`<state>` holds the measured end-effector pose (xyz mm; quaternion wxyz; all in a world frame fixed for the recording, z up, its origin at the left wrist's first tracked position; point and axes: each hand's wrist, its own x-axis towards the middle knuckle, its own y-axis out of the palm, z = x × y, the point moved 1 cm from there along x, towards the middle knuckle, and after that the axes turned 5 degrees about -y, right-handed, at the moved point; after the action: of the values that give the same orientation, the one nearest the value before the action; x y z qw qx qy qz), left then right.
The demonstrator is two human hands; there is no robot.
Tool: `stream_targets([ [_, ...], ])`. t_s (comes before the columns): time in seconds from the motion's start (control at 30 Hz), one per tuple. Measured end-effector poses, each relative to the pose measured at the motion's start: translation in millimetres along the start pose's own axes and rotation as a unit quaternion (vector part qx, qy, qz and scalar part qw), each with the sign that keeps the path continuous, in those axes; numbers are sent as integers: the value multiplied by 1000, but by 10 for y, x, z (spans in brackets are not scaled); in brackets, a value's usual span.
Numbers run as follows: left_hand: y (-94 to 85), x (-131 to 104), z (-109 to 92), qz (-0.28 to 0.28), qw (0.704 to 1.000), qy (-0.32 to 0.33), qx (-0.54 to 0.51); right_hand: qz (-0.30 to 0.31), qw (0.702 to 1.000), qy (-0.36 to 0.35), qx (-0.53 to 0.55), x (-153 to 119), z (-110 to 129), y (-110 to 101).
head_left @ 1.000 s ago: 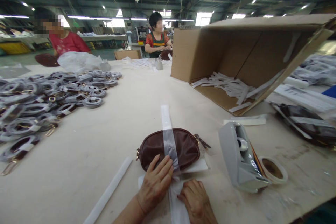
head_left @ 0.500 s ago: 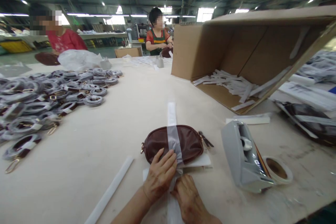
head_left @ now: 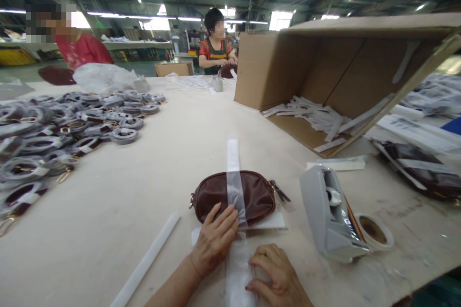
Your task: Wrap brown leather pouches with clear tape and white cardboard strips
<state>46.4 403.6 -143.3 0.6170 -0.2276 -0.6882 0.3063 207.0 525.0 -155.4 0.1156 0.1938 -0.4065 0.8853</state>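
Observation:
A dark brown oval zip bag [head_left: 212, 194] lies in front of me, a gold ring at its left end and a zip pull at its right. A translucent white strip [head_left: 236, 196] runs across its middle and on toward me over the table. My left hand [head_left: 216, 237] lies with its fingers stretched out on the bag's lower edge, pressing beside and on the strip. My right hand [head_left: 277, 268] is at the near part of the strip, along its right edge; thumb and fingers are apart. White padding [head_left: 273, 221] shows beneath the bag.
Right of the bag are a grey tape dispenser [head_left: 324, 216] and a tape roll [head_left: 372, 230]. A cardboard box [head_left: 252, 67] holds white strips. Wrapped straps [head_left: 124, 135] pile up at left; a loose white strip [head_left: 147, 259] lies nearer. Two people work across the table.
My right hand has moved right and its thumb and fingers have spread apart from their closed pinch. My left hand stays on the bag. The view has shifted slightly.

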Motion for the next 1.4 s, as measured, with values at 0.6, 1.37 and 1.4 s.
stream_targets([
  [0.6, 12, -39, 9, 10, 1000, -5, -22, -25, 996, -78, 29, 283, 73, 63],
  [1.37, -82, -5, 63, 70, 997, 21, -12, -58, 986, -153, 29, 681, 79, -164],
  [1.4, -82, 6, 68, 69, 997, 19, -12, -53, 986, -160, -7, 714, 96, -184],
])
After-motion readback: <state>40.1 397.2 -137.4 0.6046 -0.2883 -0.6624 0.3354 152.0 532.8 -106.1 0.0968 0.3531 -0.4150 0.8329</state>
